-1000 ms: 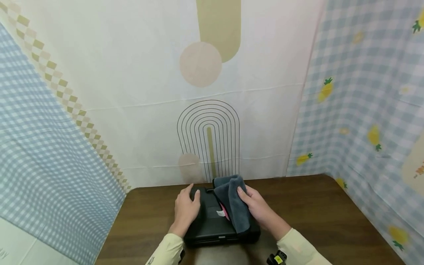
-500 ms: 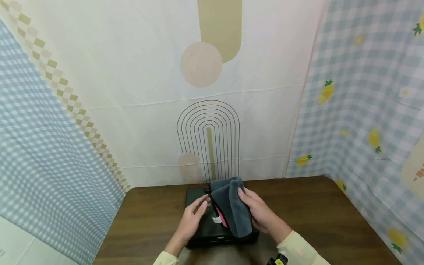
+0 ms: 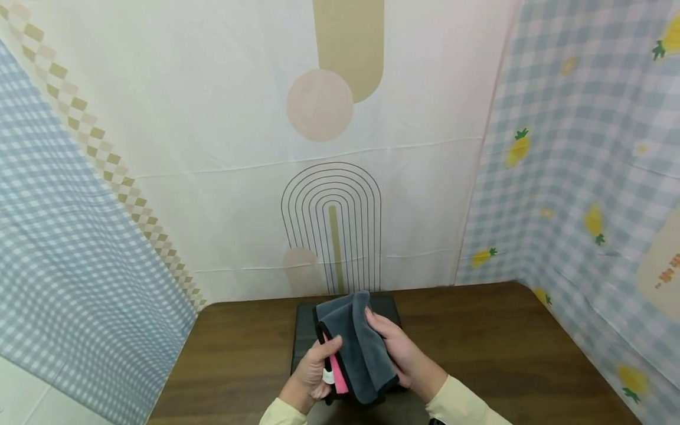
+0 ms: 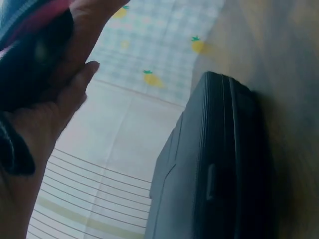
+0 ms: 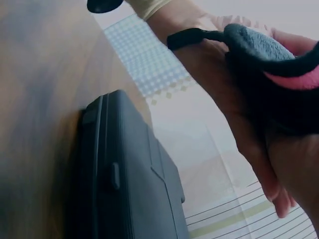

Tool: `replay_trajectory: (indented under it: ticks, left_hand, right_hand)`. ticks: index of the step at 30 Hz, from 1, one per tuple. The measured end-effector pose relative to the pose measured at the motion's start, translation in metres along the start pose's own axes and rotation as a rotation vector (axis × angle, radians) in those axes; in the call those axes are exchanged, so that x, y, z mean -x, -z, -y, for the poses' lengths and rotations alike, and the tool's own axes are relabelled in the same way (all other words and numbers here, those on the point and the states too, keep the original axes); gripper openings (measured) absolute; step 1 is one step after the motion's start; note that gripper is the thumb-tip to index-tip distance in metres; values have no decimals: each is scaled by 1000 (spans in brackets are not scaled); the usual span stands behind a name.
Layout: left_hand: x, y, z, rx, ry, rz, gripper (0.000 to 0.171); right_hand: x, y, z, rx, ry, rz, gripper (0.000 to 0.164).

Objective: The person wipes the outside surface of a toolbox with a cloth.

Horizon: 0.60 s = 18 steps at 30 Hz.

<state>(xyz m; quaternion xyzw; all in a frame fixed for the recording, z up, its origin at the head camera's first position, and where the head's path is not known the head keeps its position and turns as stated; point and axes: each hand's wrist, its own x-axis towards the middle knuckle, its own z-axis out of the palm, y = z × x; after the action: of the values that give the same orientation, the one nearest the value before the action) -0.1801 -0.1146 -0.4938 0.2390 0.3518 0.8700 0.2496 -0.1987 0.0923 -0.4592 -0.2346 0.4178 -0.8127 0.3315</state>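
A folded grey-blue plush cloth (image 3: 353, 348) with black edging, a pink inner side and a small white tag is held above a black case (image 3: 305, 330). My left hand (image 3: 310, 372) grips its left edge near the tag, thumb on top. On the opposite side, my right hand (image 3: 408, 357) holds the cloth with the thumb over the front. A dark strip of edging hangs beside the fingers in the right wrist view, where the cloth (image 5: 261, 45) shows its pile. The case (image 4: 219, 159) lies flat below, apart from both hands, its middle hidden by the cloth in the head view.
The case rests on a brown wooden table (image 3: 494, 342) with rounded back corners. Behind it hangs a white printed curtain (image 3: 223, 224). Blue checked fabric hangs at the left and right sides.
My left hand has moved from over the case's left part to the cloth's left edge and taken hold of it. The cloth has shifted left and toward me, lifting off the case.
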Motion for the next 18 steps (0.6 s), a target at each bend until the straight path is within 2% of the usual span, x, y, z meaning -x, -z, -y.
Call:
replay_trajectory:
  ticks: [4, 11, 14, 18]
  left_hand:
    - [-4, -1, -2, -23, 59, 7, 31]
    - [-3, 3, -1, -87, 94, -147, 29]
    - [-3, 4, -3, -114, 111, -216, 30]
    - [-4, 5, -10, -130, 125, -338, 33]
  right_hand:
    - [-2, 4, -3, 42, 3, -25, 47]
    - [-4, 8, -5, 98, 26, -84, 47]
    - [-6, 8, -2, 223, 17, -184, 57]
    - [-11, 16, 7, 461, -4, -391, 62]
